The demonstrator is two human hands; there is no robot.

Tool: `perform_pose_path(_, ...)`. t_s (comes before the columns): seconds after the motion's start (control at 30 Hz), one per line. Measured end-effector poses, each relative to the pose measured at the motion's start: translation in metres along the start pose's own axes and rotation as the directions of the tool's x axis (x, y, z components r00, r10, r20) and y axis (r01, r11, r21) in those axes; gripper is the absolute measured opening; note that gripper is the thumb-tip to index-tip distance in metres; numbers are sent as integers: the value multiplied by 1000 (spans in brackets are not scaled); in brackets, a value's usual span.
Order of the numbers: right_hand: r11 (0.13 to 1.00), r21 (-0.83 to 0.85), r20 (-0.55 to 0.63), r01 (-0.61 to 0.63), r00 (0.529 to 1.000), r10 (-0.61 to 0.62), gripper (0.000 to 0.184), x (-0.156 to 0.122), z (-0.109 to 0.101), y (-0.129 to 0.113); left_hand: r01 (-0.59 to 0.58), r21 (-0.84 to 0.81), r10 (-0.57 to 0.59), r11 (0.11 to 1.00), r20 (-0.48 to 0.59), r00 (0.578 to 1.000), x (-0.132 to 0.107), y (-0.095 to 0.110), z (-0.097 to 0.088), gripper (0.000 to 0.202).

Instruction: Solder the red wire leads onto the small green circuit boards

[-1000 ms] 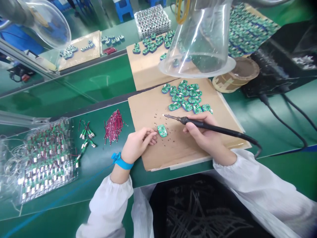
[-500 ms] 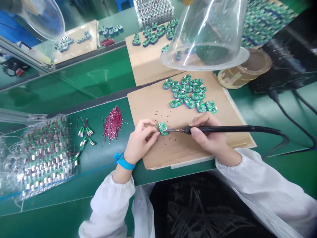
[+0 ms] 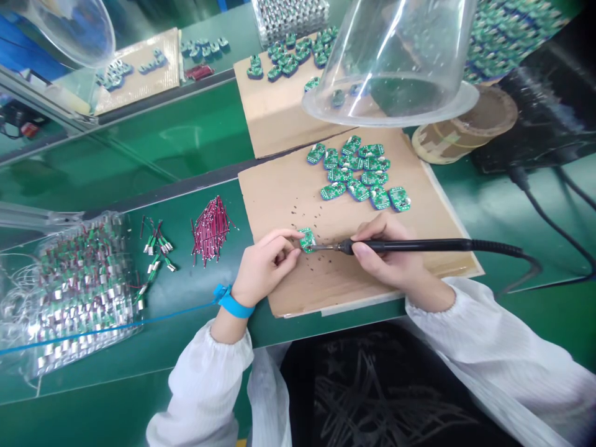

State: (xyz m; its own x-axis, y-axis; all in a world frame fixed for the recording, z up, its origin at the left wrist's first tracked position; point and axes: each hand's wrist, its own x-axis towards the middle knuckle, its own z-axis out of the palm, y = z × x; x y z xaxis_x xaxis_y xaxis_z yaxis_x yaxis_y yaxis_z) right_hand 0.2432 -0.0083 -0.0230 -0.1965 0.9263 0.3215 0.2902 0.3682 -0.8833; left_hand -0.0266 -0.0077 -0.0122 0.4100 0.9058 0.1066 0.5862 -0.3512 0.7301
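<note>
My right hand [image 3: 388, 251] grips a black soldering iron [image 3: 419, 246] like a pen, its metal tip touching a small green circuit board [image 3: 306, 239] on a cardboard sheet [image 3: 288, 192]. My left hand [image 3: 265, 267], with a blue wrist strap [image 3: 231, 302], pinches the left edge of that board with thumb and fingers. A pile of several like green boards [image 3: 358, 175] lies farther back on the same cardboard.
A clear plastic fume hood [image 3: 395, 62] hangs over the cardboard's far side. Red wire pieces [image 3: 212, 230] and loose wired parts [image 3: 156, 248] lie left on the green mat. A plastic tray of parts [image 3: 79, 285] sits far left. A tape roll [image 3: 465, 133] and black cables [image 3: 549, 211] are right.
The soldering iron swung down from above the board until its tip touches the board. My left hand closed in on the board's edge. The view shifted slightly.
</note>
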Motion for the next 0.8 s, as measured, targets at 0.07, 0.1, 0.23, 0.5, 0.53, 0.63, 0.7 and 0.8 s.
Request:
perform_pose_path(0.07, 1000, -9, 6, 5, 1000, -5, 12, -1, 0, 0, 16, -6, -17, 1000, -3, 1000, 1, 1, 0, 16)
perform_pose_path(0.1, 1000, -10, 11, 6, 1000, -6, 12, -1, 0, 0, 19, -8, -19, 1000, -3, 1000, 1, 1, 0, 16)
perform_pose_path(0.23, 999, -38, 43, 4, 999, -2, 13, -1, 0, -1, 16, -14, -16, 1000, -4, 1000, 1, 1, 0, 16)
perform_pose_path(0.5, 993, -101, 60, 53, 997, -47, 12, 1, -1, -4, 35, -26, -34, 999, 5, 999, 1, 1, 0, 16)
perform_pose_path(0.53, 993, -102, 61, 57, 997, -51, 12, 1, -1, -4, 33, -29, -33, 999, 3, 999, 1, 1, -1, 16)
perform_pose_path(0.63, 992, -105, 66, 68, 996, -61, 13, 0, -1, -3, 27, -34, -27, 999, 3, 1000, 1, 0, -1, 16)
perform_pose_path(0.7, 991, -118, 63, 68, 996, -60, 13, -1, -1, -2, 28, -35, -28, 999, 2, 1000, 1, 0, -1, 16)
perform_pose_path(0.8, 989, -132, 58, 62, 997, -55, 13, -1, -1, -2, 31, -36, -31, 999, 1, 1000, 1, -1, -1, 16)
